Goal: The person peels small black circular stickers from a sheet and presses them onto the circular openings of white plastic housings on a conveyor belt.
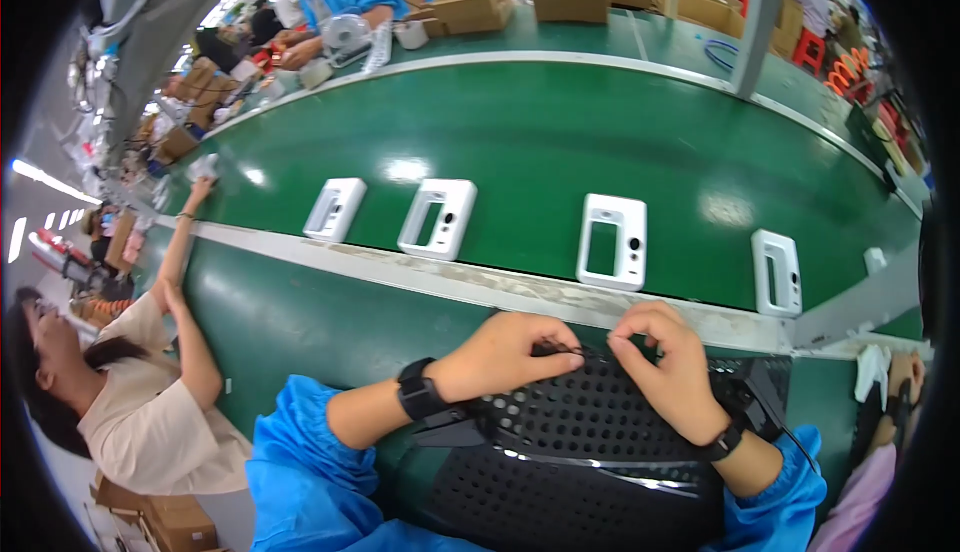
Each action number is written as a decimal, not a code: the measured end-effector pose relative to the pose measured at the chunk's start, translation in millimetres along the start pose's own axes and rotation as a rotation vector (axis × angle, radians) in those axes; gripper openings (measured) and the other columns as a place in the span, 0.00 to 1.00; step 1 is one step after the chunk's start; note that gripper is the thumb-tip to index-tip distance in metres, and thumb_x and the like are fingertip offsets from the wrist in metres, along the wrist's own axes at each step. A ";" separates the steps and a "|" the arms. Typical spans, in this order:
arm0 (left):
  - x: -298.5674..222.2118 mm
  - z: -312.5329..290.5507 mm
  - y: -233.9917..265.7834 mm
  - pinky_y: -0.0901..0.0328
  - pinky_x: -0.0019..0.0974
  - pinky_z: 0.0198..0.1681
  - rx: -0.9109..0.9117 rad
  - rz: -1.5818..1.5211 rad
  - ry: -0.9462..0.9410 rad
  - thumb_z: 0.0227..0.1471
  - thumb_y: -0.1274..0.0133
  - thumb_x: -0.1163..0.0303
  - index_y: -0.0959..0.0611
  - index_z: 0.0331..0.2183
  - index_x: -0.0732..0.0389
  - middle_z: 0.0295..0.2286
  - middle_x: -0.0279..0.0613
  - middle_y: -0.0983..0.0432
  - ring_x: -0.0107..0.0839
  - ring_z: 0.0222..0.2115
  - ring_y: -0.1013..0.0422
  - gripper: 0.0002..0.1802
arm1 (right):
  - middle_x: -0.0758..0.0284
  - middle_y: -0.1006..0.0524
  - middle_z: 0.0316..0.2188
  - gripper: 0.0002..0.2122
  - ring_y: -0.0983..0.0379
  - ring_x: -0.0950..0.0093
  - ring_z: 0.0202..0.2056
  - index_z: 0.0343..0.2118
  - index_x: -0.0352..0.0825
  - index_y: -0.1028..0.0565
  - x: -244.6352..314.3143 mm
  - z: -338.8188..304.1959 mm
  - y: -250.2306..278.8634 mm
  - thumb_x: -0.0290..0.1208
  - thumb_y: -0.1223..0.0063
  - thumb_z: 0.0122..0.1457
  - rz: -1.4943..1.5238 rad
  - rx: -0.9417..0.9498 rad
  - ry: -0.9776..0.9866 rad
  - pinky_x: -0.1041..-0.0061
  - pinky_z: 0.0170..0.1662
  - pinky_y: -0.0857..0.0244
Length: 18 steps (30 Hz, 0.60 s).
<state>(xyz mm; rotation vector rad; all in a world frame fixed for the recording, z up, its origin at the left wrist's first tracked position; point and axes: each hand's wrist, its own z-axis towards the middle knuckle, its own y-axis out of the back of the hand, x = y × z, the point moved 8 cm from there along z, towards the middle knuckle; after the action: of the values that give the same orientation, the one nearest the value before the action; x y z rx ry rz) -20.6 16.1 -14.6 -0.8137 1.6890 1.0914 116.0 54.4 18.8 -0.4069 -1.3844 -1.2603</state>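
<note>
Fingers (560, 337) on my left hand (505, 352) pinch the top edge of the black grille (590, 422). Fingers (632, 337) on my right hand (670, 367) pinch the same edge just beside them. Both hands are curled tight, and something thin and dark, maybe a wire, seems to run between the fingertips. I cannot tell for sure, it is too small.

I think I am in the middle of fixing a small part onto that top edge. The next move needs care: keep both pinches firm, press slowly, and do not let the grille slip.

That grille is a big black piece full of round holes. It sits right in front of me, low down, at the near edge of the green belt (560, 142). Its long side runs left to right. The edge I hold points away from me, toward the belt.

Further out, four white frames (612, 242) lie in a row on the belt, well apart from each other. A person in a pale shirt (140, 422) sits to my left. Cardboard boxes (480, 2) stand on the far side.
</note>
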 end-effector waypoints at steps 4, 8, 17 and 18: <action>10.7 3.8 2.2 0.37 0.22 0.29 -0.015 -0.046 0.052 0.47 0.45 0.69 0.22 0.31 0.64 0.24 0.33 0.25 0.16 0.25 0.33 0.09 | 0.69 0.28 0.29 0.03 0.33 0.77 0.32 0.26 0.34 0.28 -9.1 3.4 -5.7 0.23 0.46 0.48 0.027 0.024 0.024 0.82 0.30 0.43; 18.7 3.4 3.8 0.38 0.21 0.28 -0.030 -0.068 0.087 0.47 0.45 0.70 0.22 0.30 0.64 0.24 0.32 0.26 0.16 0.24 0.33 0.08 | 0.70 0.28 0.29 0.02 0.33 0.78 0.32 0.26 0.34 0.28 -10.8 7.4 -5.9 0.23 0.47 0.49 0.045 0.052 -0.007 0.82 0.30 0.42; 32.9 4.1 2.1 0.39 0.20 0.26 -0.039 -0.153 0.147 0.47 0.46 0.71 0.22 0.29 0.65 0.23 0.31 0.26 0.14 0.23 0.34 0.07 | 0.70 0.29 0.35 0.03 0.34 0.83 0.34 0.28 0.32 0.26 -59.2 43.9 37.5 0.25 0.49 0.52 0.014 0.017 -0.163 0.85 0.36 0.40; 33.8 4.4 1.9 0.39 0.20 0.25 -0.043 -0.155 0.149 0.47 0.46 0.71 0.22 0.29 0.65 0.23 0.31 0.26 0.14 0.23 0.34 0.07 | 0.70 0.30 0.37 0.03 0.34 0.84 0.35 0.28 0.32 0.26 -64.5 47.4 38.0 0.25 0.49 0.52 0.046 0.021 -0.184 0.85 0.36 0.40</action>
<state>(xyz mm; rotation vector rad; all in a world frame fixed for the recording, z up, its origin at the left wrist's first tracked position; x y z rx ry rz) -32.3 19.5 -46.4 -1.0579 1.6978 0.9831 141.9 134.4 -9.1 -0.5488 -1.5333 -1.1933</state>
